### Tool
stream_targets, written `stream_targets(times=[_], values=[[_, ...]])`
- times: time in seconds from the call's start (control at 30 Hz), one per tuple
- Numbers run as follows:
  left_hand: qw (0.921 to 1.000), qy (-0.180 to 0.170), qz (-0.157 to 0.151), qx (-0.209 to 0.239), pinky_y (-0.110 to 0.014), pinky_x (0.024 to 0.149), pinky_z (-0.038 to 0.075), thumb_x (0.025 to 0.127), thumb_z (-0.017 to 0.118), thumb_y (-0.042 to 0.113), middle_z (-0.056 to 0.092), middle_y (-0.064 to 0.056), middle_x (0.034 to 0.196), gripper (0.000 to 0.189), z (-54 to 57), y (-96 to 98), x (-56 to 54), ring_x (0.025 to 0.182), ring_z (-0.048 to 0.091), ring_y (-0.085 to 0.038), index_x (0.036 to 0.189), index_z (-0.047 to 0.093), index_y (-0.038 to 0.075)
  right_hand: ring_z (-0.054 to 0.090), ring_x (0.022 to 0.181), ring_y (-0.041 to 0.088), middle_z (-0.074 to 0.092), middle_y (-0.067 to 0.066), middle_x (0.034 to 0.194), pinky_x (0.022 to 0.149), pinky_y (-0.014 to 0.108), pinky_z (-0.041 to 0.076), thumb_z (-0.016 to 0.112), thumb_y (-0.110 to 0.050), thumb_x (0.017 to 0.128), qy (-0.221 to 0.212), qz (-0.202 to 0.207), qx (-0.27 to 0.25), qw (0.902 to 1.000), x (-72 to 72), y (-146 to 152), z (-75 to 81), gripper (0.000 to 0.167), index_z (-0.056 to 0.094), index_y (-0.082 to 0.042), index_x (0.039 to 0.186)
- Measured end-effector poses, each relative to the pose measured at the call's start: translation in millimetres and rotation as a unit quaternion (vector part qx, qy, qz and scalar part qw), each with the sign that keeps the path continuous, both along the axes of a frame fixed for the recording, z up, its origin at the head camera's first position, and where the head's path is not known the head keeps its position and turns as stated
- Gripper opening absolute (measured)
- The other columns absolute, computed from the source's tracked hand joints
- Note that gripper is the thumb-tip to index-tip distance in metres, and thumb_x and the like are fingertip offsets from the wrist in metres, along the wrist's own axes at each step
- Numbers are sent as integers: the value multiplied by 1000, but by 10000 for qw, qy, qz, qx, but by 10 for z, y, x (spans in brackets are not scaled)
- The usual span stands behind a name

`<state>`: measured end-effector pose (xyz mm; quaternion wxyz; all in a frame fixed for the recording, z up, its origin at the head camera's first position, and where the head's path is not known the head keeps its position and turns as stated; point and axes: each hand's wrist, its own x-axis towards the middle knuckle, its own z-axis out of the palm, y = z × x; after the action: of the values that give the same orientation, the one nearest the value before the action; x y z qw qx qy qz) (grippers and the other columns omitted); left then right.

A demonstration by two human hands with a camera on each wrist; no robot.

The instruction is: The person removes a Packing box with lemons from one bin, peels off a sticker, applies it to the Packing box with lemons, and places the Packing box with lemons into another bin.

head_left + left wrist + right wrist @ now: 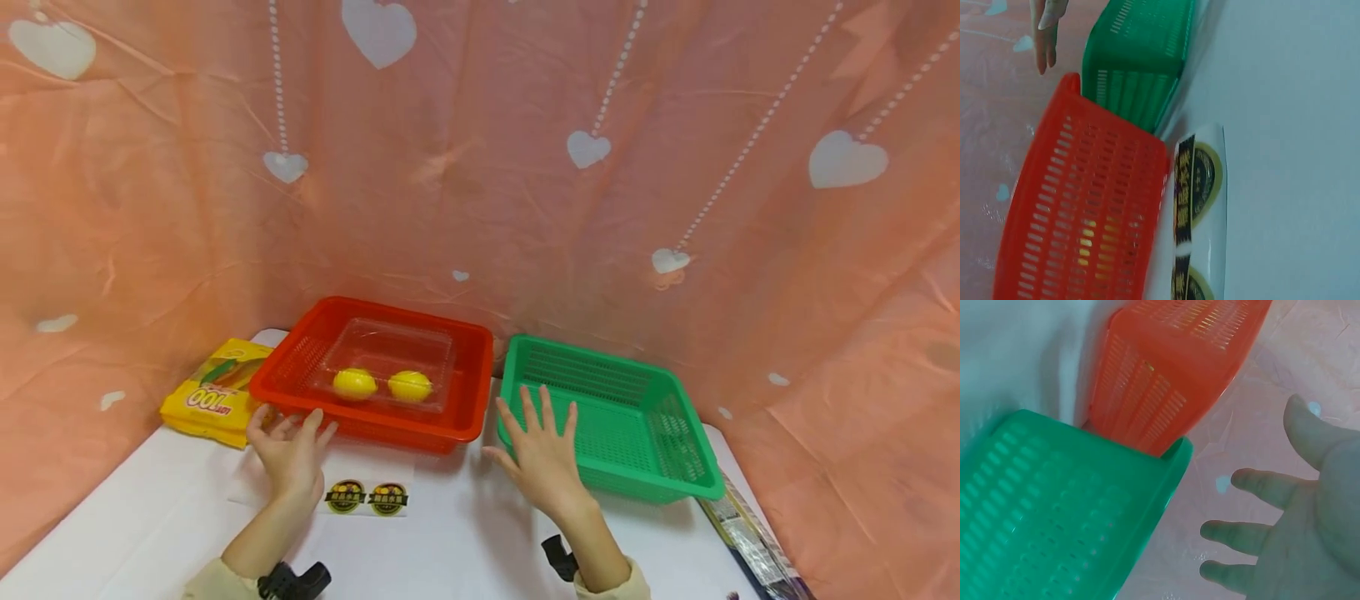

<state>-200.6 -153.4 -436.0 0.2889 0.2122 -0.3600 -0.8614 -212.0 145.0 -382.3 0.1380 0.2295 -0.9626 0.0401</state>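
Note:
My left hand (288,458) is just in front of the near left rim of the red basket (442,437), its fingers parted and a little bent, holding nothing. Inside that basket lies a clear plastic box (390,342) with two yellow lemons, a left lemon (355,383) and a right lemon (410,386). Spread wide, my right hand (547,467) hovers by the near left side of the green basket (600,479). In the right wrist view, the right hand (1291,531) shows parted fingers beside the green basket, apart from it.
A sheet with two round black-and-gold stickers (367,497) lies before the red basket. The yellow packet (213,396) sits at the left. Against the right table edge is a flat plastic-wrapped package (753,542). A pink curtain (480,208) hangs behind.

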Motion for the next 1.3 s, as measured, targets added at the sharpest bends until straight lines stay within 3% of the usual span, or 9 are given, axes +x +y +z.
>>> stream_targets(times=[0.23,0.37,0.5,0.6,0.77,0.9,1.07,1.3], values=[[9983,282,327,-390,-24,65,59,85,63,-21,35,-8,101,58,-64,4,-30,68,52,-11,123,41,16,16,146,48,34,23,155,109,77,8,59,-49,96,-188,126,-218,9995,-40,-62,-13,65,46,-15,150],[9981,267,287,-467,-23,66,59,84,66,-19,35,-9,101,50,-68,-5,-44,68,54,-11,117,47,13,16,147,47,32,23,157,111,75,7,60,-46,97,-586,318,-682,9954,-168,-103,63,65,45,-11,150],[9983,183,247,-499,-23,66,59,84,66,-18,35,-8,102,48,-53,-6,-58,69,55,-11,117,48,12,19,146,47,30,24,157,114,69,13,60,-40,99,-1175,601,-1189,9841,-366,-145,193,64,43,-7,150],[9984,167,259,-481,-23,65,59,84,65,-20,34,-7,101,48,-42,-6,-70,68,56,-11,117,48,11,25,144,45,29,24,157,114,64,24,61,-35,99,-1785,896,-1753,9640,-534,-197,315,64,40,-4,151],[9987,143,198,-452,-23,66,59,84,65,-19,34,-7,102,48,-30,0,-88,69,56,-11,117,48,12,38,139,39,37,18,155,109,57,38,62,-30,99,-2708,1165,-2681,9172,-875,-319,496,62,40,-3,150],[9986,17,175,-504,-22,67,59,85,65,-19,35,-8,102,49,-32,0,-91,70,55,-11,116,48,15,41,137,39,41,20,152,109,53,40,57,-28,102,-3170,1162,-2965,8934,-1165,-451,586,57,41,0,149],[9988,38,168,-466,-23,67,59,85,64,-19,35,-8,102,49,-34,-12,-86,70,55,-11,116,48,16,44,136,37,43,20,150,110,51,40,55,-30,103,-3595,821,-3173,8737,-1439,-656,586,59,39,2,150],[9986,177,298,-407,-23,65,59,84,64,-20,35,-9,101,48,-28,-40,-77,67,56,-11,116,48,13,36,141,36,40,16,153,115,56,30,55,-32,103,-3922,314,-4172,8192,-1626,-853,474,60,37,-1,151]])
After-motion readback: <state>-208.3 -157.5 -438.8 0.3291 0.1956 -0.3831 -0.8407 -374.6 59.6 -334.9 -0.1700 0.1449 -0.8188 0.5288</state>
